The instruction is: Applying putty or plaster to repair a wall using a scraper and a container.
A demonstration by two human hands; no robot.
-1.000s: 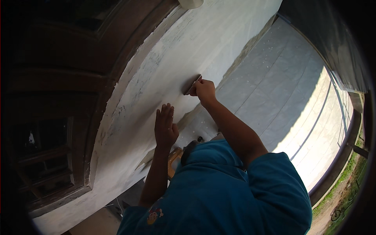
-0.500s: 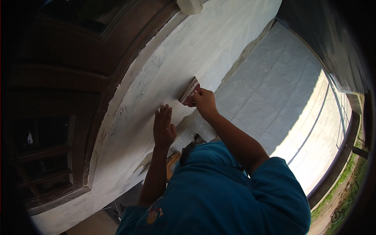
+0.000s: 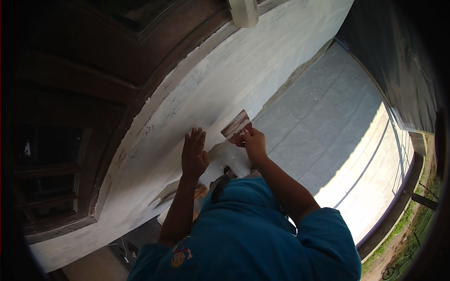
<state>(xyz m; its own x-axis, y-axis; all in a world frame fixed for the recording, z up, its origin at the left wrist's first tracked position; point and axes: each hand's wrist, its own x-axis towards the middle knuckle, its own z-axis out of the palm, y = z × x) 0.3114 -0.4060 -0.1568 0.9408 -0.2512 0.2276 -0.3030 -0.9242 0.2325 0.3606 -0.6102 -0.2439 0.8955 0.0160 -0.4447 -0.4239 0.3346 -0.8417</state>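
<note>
My right hand (image 3: pixel 255 145) grips a putty knife (image 3: pixel 237 128) with a wide blade and a dark red part near the fingers. Whitish smears of filler cover its blade, which is tilted up beside the wall. To the left, my left hand (image 3: pixel 194 152) is held flat with fingers stretched out, at or against the wall (image 3: pixel 211 100); whether the palm touches cannot be made out. Pale, patchy filler coats the wall, with rough dark streaks near the window frame. Nothing is in my left hand.
A dark wooden window frame (image 3: pixel 133 89) with glass panes runs along the left. A pale cylinder (image 3: pixel 243 13) stands at the top by the frame. Grey floor tiles (image 3: pixel 309 124) spread to the right, sunlit toward a low edge. A cable (image 3: pixel 124 248) lies at lower left.
My right hand has drawn the putty knife down and toward me, away from the wall, turning its blade face into view. My left hand keeps nearly the same place.
</note>
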